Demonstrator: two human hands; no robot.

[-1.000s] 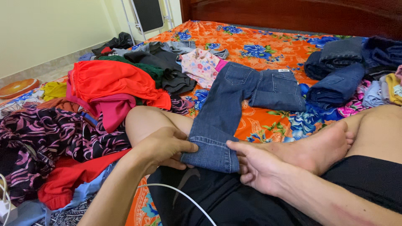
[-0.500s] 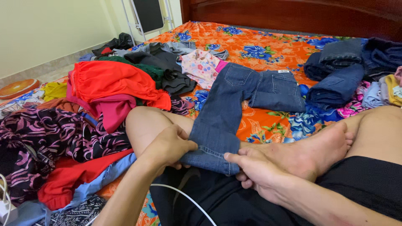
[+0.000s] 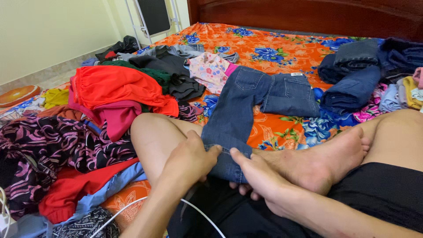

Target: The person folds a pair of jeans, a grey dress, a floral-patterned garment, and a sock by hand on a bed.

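Gripping hem | both hands (image 3: 220, 165) pinch one leg end | blue jeans (image 3: 260, 99) spread flat, back pockets up

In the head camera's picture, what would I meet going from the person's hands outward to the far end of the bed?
Left hand and right hand on the hem of the blue denim jeans → pink patterned cloth garment → orange floral bedsheet → dark wooden headboard.
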